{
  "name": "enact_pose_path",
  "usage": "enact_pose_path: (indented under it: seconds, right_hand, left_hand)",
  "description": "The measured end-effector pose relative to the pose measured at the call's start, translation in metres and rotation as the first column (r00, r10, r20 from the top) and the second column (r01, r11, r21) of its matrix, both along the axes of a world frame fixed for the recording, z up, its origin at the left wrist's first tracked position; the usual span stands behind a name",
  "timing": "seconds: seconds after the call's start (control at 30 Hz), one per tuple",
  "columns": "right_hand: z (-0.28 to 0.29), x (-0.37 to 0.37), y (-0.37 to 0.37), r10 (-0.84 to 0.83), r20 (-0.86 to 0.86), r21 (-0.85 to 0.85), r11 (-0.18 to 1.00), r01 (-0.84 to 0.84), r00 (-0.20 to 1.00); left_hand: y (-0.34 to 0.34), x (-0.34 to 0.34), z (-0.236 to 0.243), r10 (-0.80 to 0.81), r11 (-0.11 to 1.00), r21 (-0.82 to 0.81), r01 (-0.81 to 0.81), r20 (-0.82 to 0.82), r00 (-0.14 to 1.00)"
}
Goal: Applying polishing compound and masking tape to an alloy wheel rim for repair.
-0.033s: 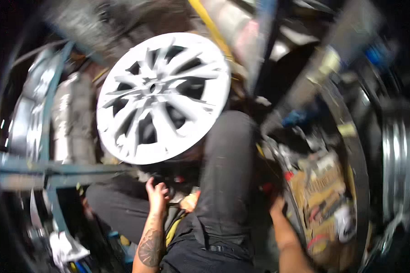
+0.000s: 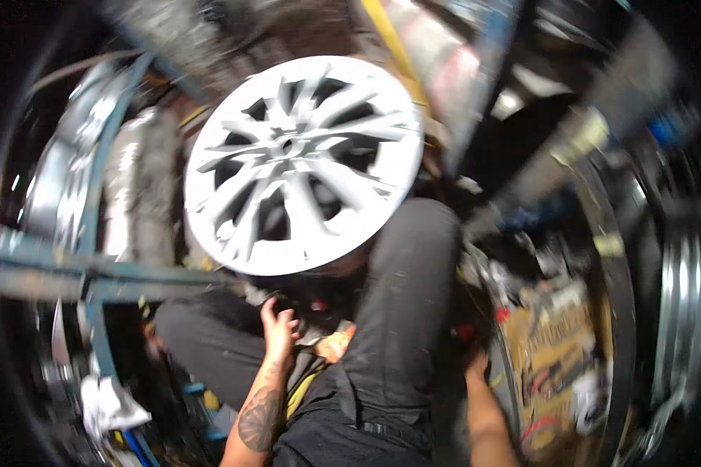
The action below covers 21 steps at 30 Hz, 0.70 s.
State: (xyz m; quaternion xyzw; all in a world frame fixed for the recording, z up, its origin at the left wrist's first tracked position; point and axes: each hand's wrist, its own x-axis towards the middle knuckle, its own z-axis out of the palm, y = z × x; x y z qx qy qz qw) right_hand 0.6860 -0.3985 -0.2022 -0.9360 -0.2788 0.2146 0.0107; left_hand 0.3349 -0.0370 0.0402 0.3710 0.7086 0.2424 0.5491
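Observation:
A white multi-spoke wheel rim (image 2: 292, 257) lies face up in front of me, above my knees, with a dark hole at its centre. My left hand (image 2: 279, 333) is just below the rim's lower edge, between my legs. Its thumb and fingers are apart, and nothing shows in it. An orange-and-white scrap (image 2: 336, 342) lies to the right of this hand. Down beside my right thigh, my right hand (image 2: 477, 359) reaches into shadow. Its fingers are blurred and dark, near a small red thing (image 2: 463, 332); whether it holds that is unclear.
A blue metal frame (image 2: 93, 265) runs along the left, with a silvery cylinder (image 2: 136, 187) behind it. At right, cardboard (image 2: 557, 338) carries tools and a white cloth (image 2: 588, 397). More shiny rims (image 2: 674, 311) stand at the far right. A yellow bar (image 2: 389, 39) slants behind the rim.
The whole view has shifted, so the rim and surroundings appear slightly farther right. Both hands keep nearly the same places against my legs.

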Motion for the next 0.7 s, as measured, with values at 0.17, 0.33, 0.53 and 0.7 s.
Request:
enact_pose_path:
  seconds: [0.17, 0.33, 0.53, 0.7]
  right_hand:
    - [-0.074, 0.01, 0.008, -0.093, -0.116, 0.324, 0.938, 0.126, 0.989]
    - [-0.026, -0.001, 0.033, -0.308, -0.508, 0.499, 0.656, 0.566, 0.805]
    - [0.056, 0.0, -0.005, -0.366, -0.853, 0.379, 0.054, 0.924, 0.371]
    - [0.314, -0.112, 0.119, -0.261, -0.027, 0.82, 0.547, 0.171, 0.965]
  left_hand:
    - [0.003, 0.017, -0.02, -0.066, 0.994, 0.094, 0.061, 0.058, 0.996]
    - [0.004, 0.02, 0.005, -0.136, 0.987, -0.046, 0.152, 0.251, 0.958]
    - [-0.012, 0.073, 0.084, -0.427, 0.634, 0.024, 0.773, 0.844, 0.324]
    - [-0.069, 0.107, 0.128, -0.802, 0.37, 0.375, 0.85, 0.591, 0.088]
